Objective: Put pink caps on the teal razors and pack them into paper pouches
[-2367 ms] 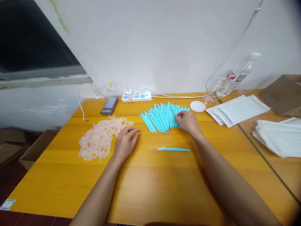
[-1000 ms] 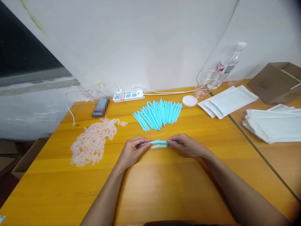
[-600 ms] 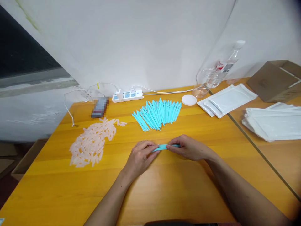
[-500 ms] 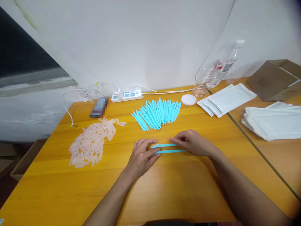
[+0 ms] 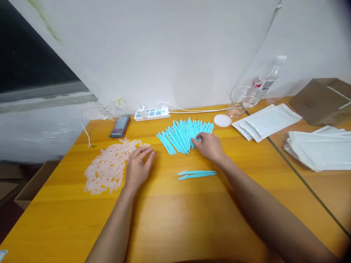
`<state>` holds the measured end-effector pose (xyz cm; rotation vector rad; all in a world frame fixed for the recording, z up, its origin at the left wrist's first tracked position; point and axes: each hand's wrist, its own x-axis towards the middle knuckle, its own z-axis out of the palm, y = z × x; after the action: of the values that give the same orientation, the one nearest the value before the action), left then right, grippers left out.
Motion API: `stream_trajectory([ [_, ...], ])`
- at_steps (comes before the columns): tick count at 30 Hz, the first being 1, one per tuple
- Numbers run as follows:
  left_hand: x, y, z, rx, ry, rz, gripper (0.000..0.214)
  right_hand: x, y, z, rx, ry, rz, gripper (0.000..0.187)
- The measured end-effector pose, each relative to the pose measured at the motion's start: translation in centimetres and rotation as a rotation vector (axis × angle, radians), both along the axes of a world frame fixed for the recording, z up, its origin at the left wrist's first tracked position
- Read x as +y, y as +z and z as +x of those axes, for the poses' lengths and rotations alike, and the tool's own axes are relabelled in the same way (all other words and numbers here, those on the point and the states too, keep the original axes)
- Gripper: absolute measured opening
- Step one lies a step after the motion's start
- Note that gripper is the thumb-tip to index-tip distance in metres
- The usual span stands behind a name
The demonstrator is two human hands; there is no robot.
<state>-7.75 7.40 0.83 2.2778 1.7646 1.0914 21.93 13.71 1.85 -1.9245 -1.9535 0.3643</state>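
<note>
A fan of several thin turquoise plastic sticks (image 5: 182, 135) lies at the back middle of the yellow table (image 5: 192, 219). My right hand (image 5: 208, 146) rests on the fan's right side, its fingertips pinched on one stick. A heap of several small translucent pink caps (image 5: 109, 166) lies to the left. My left hand (image 5: 137, 166) hovers at the heap's right edge, fingers stretched out, holding nothing. Two turquoise sticks (image 5: 196, 174) lie side by side on the table in front of the fan, apart from both hands.
A white power strip (image 5: 151, 113) with cables, a blurred phone (image 5: 120, 126), a white lid (image 5: 222, 120) and a clear bottle (image 5: 260, 86) stand along the back. White pouches (image 5: 268, 122) and a white stack (image 5: 320, 146) lie right, beside a cardboard box (image 5: 326, 100).
Both hands let go of a turquoise stick, leaving it beside the other. My right hand went back to the fan, and my left hand moved to the pink heap.
</note>
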Motion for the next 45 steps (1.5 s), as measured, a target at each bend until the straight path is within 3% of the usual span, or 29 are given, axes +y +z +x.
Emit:
stream_trajectory([
  [2,1.7,0.1,-2.5,0.122,0.075,-0.048,0.027,1.7,-0.1,-1.3,-0.046,-0.021,-0.019,0.037],
  [5,3.9,0.0,-4.9,0.340,0.085,-0.142,0.034,3.5,-0.5,-2.2,-0.074,-0.058,-0.081,0.034],
  [11,5.5,-0.3,-5.2,0.474,0.004,-0.226,0.027,4.3,-0.2,-1.9,-0.039,-0.069,-0.111,0.022],
  [17,3.8,0.1,-4.9,0.451,-0.031,-0.280,0.027,1.7,1.3,0.6,0.097,-0.059,-0.072,0.018],
  [20,2.8,0.3,-4.6,0.380,-0.066,-0.346,0.030,-0.5,0.9,2.8,0.488,0.049,-0.192,0.012],
  [22,2.3,0.1,-4.2,0.342,-0.067,-0.360,0.031,-1.7,0.1,4.2,0.747,0.114,-0.300,0.018],
  [24,1.8,-0.1,-3.7,0.312,-0.052,-0.359,0.030,-2.7,-0.8,5.1,0.869,0.163,-0.362,0.029],
  [28,0.9,-0.6,-2.0,0.210,-0.056,-0.388,0.029,-3.6,-2.2,5.6,0.922,0.302,-0.418,0.048],
  [32,-0.3,0.1,0.7,0.053,-0.196,-0.387,0.030,-4.1,-2.7,5.2,0.938,0.397,-0.470,0.054],
  [36,-1.4,1.0,2.9,-0.017,-0.351,-0.352,0.030,-4.5,-3.0,4.7,0.913,0.401,-0.531,0.049],
  [45,-2.1,0.4,3.3,0.062,-0.363,-0.365,0.025,-4.9,-3.1,4.6,0.903,0.365,-0.595,0.046],
])
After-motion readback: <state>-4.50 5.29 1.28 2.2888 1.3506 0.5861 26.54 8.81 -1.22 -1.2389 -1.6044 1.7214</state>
